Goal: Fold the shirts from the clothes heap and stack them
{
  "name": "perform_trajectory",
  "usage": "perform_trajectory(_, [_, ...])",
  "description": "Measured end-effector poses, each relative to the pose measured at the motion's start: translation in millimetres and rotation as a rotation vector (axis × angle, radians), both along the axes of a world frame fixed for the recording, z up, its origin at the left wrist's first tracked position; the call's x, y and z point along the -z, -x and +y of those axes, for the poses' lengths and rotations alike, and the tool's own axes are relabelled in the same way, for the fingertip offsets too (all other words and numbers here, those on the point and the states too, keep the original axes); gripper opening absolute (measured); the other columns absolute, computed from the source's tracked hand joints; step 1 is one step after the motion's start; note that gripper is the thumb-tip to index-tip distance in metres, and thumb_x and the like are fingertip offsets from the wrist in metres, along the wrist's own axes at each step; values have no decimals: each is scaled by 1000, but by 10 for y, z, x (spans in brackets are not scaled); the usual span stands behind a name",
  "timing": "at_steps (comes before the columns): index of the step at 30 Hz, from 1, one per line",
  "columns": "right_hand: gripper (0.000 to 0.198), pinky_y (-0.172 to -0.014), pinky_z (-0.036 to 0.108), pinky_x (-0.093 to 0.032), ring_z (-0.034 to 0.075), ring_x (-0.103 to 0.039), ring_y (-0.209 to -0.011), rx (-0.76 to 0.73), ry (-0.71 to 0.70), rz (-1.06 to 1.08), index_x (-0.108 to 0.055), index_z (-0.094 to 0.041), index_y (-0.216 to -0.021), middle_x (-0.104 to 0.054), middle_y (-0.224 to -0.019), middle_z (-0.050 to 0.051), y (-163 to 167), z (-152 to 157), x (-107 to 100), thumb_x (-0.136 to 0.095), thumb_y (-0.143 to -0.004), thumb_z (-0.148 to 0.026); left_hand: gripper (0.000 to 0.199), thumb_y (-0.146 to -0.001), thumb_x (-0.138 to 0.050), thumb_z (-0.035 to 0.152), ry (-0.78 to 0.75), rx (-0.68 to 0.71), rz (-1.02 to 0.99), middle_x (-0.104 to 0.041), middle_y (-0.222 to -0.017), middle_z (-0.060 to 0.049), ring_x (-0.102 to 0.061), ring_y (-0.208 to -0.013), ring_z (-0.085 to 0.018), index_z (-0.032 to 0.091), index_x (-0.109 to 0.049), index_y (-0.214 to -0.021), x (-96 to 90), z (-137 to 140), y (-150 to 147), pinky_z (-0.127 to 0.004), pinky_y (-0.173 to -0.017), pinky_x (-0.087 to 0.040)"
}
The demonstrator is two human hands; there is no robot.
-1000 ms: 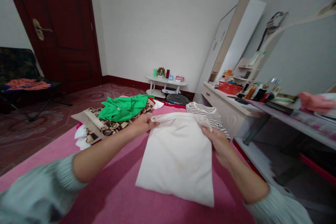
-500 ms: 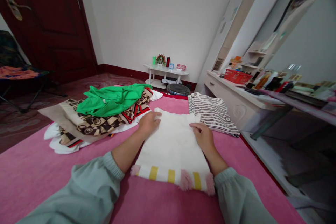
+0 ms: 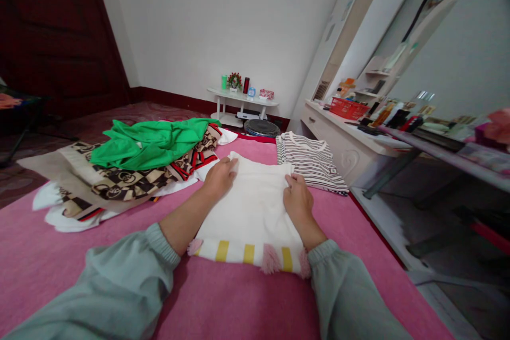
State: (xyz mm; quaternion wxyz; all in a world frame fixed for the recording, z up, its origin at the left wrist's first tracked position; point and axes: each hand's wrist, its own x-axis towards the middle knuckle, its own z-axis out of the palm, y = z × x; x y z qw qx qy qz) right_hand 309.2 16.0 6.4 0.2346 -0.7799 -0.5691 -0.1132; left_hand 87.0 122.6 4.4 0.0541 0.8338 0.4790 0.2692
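Left hand (image 3: 220,179) and right hand (image 3: 298,200) hold the white garment (image 3: 253,204), apparently pinching its far corners.

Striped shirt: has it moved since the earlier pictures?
No. Against the dresser, the striped shirt lies in the same place, though the view shifted.

The left hand (image 3: 219,178) and right hand (image 3: 298,199) pinch, set apart, both arms (image 3: 186,219) reaching forward.
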Motion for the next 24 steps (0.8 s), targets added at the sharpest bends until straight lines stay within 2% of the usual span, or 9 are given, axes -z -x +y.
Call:
perform_trajectory(5, [44, -79, 31, -46, 22, -59, -99, -56, -47, -80, -60, -20, -123, -55, -127, 9, 5, 36, -19, -40, -84, -10, 44, -85, -52, 16, -20, -6, -2, -60, -107, -10, -58, -100, -22, 16, -55, -128, 17, 30, 8, -31, -90, -46])
perform_trajectory(8, [41, -83, 32, -45, 22, -58, -100, -62, 2, -62, -61, -18, -121, -56, -125, 11, 20, 37, -52, -42, -85, -11, 43, -85, -53, 15, -2, -20, 16, -61, -105, -10, -59, -99, -23, 15, -55, -128, 4, 40, 30, -32, -90, -46])
perform_trajectory(10, [42, -88, 37, -43, 26, -54, -109, -46, -11, -62, -58, -17, -124, -53, -129, 14, 47, 26, -99, -44, -85, -13, 41, -84, -55, 16, 11, -31, 46, -61, -104, -10, -59, -99, -23, 15, -57, -125, -50, 33, 48, -33, -90, -46])
perform_trajectory(12, [46, -97, 44, -38, 30, -44, -123, -72, -94, -84, -53, -17, -131, -43, -140, 14, 89, 17, -156, -47, -85, -16, 41, -81, -60, 17, -2, -52, 75, -59, -114, -13, -56, -107, -26, 15, -59, -122, -153, -5, 50, -37, -95, -44])
perform_trajectory(14, [46, -105, 45, -31, 28, -38, -131, -196, -143, -85, -50, -18, -133, -39, -146, 12, 136, 28, -194, -46, -87, -18, 41, -80, -62, 19, -32, -42, 103, -51, -132, -15, -48, -121, -30, 15, -61, -121, -276, -83, 10, -41, -103, -38])
perform_trajectory(16, [45, -109, 43, -28, 24, -39, -132, -379, -60, -51, -50, -19, -134, -46, -143, 9, 170, 64, -187, -41, -90, -19, 39, -85, -58, 26, 4, 82, 134, -45, -140, -14, -42, -128, -30, 15, -60, -123, -361, -191, -78, -41, -107, -33])
perform_trajectory(19, [47, -111, 48, -24, 22, -31, -138, -542, 198, -26, -42, -19, -141, -44, -146, 8, 168, 141, -99, -34, -95, -25, 54, -94, -41, 46, 179, 329, 201, -42, -146, -15, -38, -134, -27, 14, -46, -138, -321, -331, -237, -39, -109, -30])
perform_trajectory(21, [50, -113, 51, -18, 24, -21, -143, -518, 301, -48, -35, -20, -145, -32, -153, 8, 130, 187, -34, -32, -97, -34, 69, -92, -34, 60, 251, 320, 249, -30, -153, -14, -25, -141, -31, 17, -33, -146, -205, -353, -298, -46, -113, -21])
perform_trajectory(24, [58, -114, 53, -12, 26, -13, -145, -398, 340, -71, -31, -21, -147, -22, -156, 10, 60, 228, 17, -29, -97, -49, 78, -87, -28, 72, 244, 179, 274, -18, -157, -10, -10, -144, -35, 24, -29, -148, -26, -261, -290, -54, -113, -10])
